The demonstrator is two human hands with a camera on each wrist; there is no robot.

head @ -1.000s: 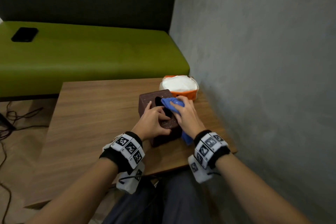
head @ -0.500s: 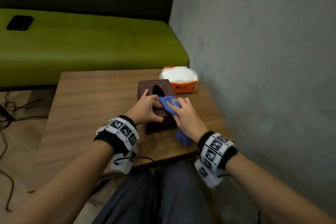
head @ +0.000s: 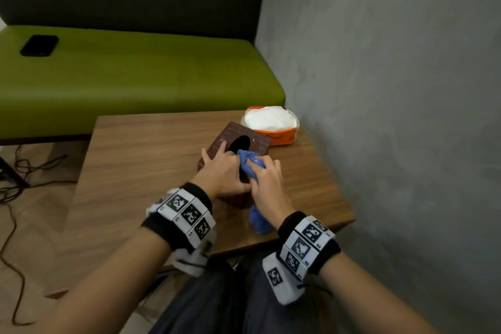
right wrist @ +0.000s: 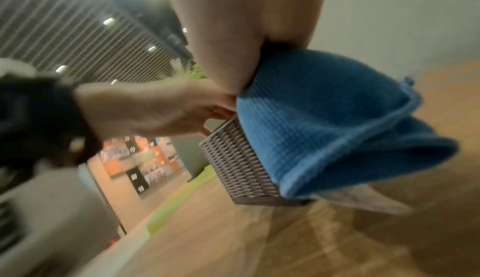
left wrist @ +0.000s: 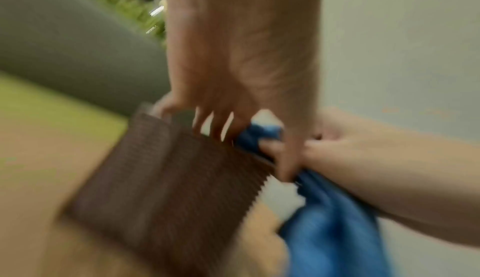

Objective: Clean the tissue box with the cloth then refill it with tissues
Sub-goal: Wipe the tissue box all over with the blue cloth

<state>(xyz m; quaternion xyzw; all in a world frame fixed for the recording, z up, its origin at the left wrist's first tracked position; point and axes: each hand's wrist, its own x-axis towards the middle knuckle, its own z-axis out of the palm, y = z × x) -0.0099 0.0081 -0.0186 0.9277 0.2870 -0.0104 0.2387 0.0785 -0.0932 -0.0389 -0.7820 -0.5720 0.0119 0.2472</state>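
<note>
Left hand (head: 222, 171) lay over the near half of the brown woven square tissue box (head: 252, 141), fingers spread and bent down over its top, thumb hooked at the near edge: clamped on the box. Box stood on the wooden desk (head: 141, 160), its dark oval opening (head: 238, 143) just beyond the left fingertips. In the left wrist view, blurred, the fingers curled over the box's upper rim.

Right hand (head: 267, 184) sat just to the right of the left, touching it, fingers curled round a bunched blue waffle-weave cloth (head: 250, 161). Cloth was pressed on the box top between the two hands; a loose tail of it hung below the right palm, down the box's near right side to the desk. In the right wrist view the cloth draped over the box's corner, folds bulging under the palm.

Beyond the right hand, just behind the box and against the grey wall (head: 393, 89), an open orange pack of white tissues (head: 271, 119) rested on the desk. Cannot tell whether pack and box touched.

Well beyond the left hand, a green padded bench seat (head: 141, 76) ran behind the desk, a black phone (head: 39, 45) flat on its far left end. Dark cables (head: 16, 171) trailed on the floor to the left of the left forearm. Both wrists wore black bands with black-and-white square markers (head: 189, 211).
</note>
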